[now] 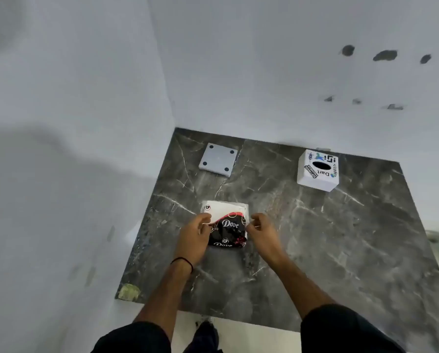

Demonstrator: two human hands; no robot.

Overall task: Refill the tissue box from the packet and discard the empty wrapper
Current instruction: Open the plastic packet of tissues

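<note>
A tissue packet (227,222) lies on the dark marble counter (327,238), its wrapper white at the far end and black with "Dove" lettering at the near end. My left hand (194,238) pinches the packet's left edge. My right hand (263,231) pinches its right edge, fingers curled. The white tissue box (318,170), covered with stickers and showing a dark oval opening on top, stands at the back right of the counter, well apart from both hands.
A flat white square plate with dark corner dots (218,159) lies at the back left of the counter. White walls close the counter at the left and back. The counter's front edge runs near my elbows.
</note>
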